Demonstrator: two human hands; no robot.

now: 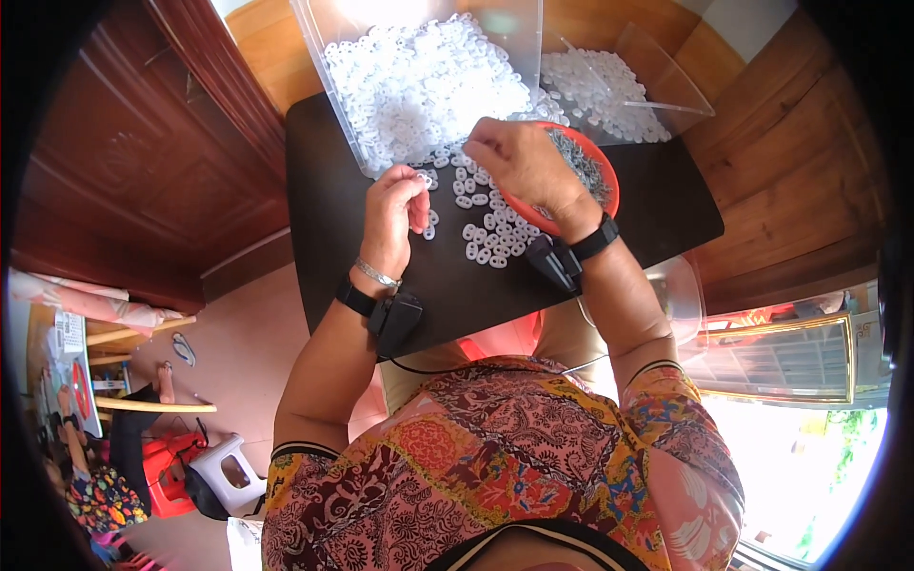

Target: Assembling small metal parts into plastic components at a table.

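My left hand [395,214] pinches a small white plastic ring piece [422,178] at its fingertips, just in front of a clear bin [328,90] heaped with white plastic pieces [419,86]. My right hand [522,167] hovers with curled fingers over an orange-red bowl [609,186] of small grey metal parts [581,167]; whether it holds one is hidden. Several loose white pieces [490,238] lie on the dark table [333,228] between both hands. Black bands sit on both wrists.
A second clear bin [666,86] of white pieces [600,90] stands at the back right. Wooden cabinets and a wood floor surround the table. A white stool [224,466] and red items sit on the floor at lower left. A framed window panel [781,357] is at right.
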